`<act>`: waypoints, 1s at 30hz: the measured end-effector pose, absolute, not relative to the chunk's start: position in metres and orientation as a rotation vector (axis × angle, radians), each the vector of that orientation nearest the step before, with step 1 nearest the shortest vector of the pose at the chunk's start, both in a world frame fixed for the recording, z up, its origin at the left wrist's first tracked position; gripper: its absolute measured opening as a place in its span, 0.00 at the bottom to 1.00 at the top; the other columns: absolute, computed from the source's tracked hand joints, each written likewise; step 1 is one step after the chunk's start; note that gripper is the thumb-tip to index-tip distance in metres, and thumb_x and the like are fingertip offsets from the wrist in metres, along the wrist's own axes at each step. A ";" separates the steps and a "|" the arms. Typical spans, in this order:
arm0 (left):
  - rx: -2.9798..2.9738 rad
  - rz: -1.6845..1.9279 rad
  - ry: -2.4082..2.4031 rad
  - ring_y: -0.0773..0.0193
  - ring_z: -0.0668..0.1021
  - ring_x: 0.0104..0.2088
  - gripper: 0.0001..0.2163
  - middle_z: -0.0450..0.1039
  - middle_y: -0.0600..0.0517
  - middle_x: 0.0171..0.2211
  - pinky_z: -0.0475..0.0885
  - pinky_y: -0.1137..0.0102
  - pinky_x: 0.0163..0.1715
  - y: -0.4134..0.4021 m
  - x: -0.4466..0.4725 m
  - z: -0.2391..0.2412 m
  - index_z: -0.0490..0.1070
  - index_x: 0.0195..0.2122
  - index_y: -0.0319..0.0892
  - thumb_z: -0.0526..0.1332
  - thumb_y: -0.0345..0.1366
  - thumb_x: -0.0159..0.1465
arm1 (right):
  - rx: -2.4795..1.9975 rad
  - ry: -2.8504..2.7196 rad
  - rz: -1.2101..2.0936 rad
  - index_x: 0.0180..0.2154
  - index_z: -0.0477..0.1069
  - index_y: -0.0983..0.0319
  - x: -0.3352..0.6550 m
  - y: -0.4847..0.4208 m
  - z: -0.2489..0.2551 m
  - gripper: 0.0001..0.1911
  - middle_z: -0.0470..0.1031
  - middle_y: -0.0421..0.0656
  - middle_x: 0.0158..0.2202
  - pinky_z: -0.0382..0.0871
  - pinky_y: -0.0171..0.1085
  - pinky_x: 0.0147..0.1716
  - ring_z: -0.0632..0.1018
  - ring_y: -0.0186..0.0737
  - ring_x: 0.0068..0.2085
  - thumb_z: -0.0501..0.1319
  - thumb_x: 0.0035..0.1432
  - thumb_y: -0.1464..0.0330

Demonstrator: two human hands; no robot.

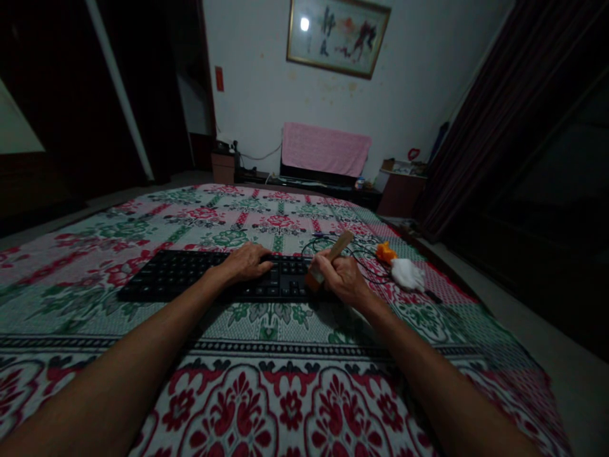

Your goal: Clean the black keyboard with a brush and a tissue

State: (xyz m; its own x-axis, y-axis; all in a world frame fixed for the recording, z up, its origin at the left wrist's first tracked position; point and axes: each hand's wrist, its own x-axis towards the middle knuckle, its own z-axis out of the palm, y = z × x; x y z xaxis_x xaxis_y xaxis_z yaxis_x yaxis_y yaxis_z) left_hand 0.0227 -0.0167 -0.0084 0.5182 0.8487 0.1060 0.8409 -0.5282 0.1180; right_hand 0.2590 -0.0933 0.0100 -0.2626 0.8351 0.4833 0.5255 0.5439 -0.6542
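A black keyboard (pixel 176 273) lies flat on the patterned bedspread in front of me. My left hand (pixel 247 261) rests palm down across the middle of it, fingers stretched out over the keys and holding nothing. In my right hand (pixel 345 279) is a flat brush (pixel 343 241) with a pale wooden handle, gripped in closed fingers. The handle leans up to the right, and its brown lower end (pixel 314 279) is down at the keys near the keyboard's right end. My fingers hide part of the brush.
A thin black cable (pixel 364 257) loops behind my right hand. Right of it lie an orange object (pixel 385 252) and a crumpled white cloth or tissue (pixel 408 275), with a small dark item (pixel 432 296) beside them. Past the bed's far edge, a pink towel (pixel 326 149) covers a screen.
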 end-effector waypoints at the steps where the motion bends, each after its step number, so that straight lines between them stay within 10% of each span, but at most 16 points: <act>1: 2.692 0.241 1.494 0.58 0.74 0.47 0.18 0.74 0.49 0.46 0.66 0.68 0.45 -0.017 0.023 -0.008 0.71 0.48 0.46 0.51 0.43 0.61 | -1.088 -1.925 0.524 0.29 0.71 0.64 0.260 -0.093 0.012 0.16 0.73 0.43 0.31 0.66 0.31 0.24 0.73 0.33 0.25 0.51 0.60 0.61; 10: 2.708 0.245 1.481 0.57 0.75 0.45 0.19 0.75 0.48 0.45 0.67 0.68 0.44 -0.015 0.022 -0.009 0.70 0.49 0.46 0.50 0.43 0.61 | -0.904 -1.957 1.070 0.38 0.72 0.64 0.255 -0.093 0.008 0.14 0.73 0.42 0.31 0.69 0.32 0.26 0.75 0.31 0.27 0.59 0.54 0.61; 30: 2.695 0.280 1.495 0.58 0.75 0.45 0.17 0.76 0.49 0.43 0.67 0.69 0.44 -0.016 0.022 -0.009 0.72 0.47 0.47 0.52 0.42 0.60 | -1.067 -2.106 1.109 0.34 0.73 0.65 0.256 -0.094 0.014 0.09 0.70 0.38 0.23 0.60 0.29 0.21 0.68 0.29 0.23 0.58 0.51 0.68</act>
State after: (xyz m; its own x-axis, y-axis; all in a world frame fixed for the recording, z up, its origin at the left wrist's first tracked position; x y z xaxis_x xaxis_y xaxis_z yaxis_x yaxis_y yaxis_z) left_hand 0.0219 -0.0162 -0.0093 0.5171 0.8453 0.1345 0.8367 -0.5324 0.1286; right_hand 0.2558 -0.0943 0.0140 -0.5499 0.8307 0.0862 0.3989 0.3520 -0.8467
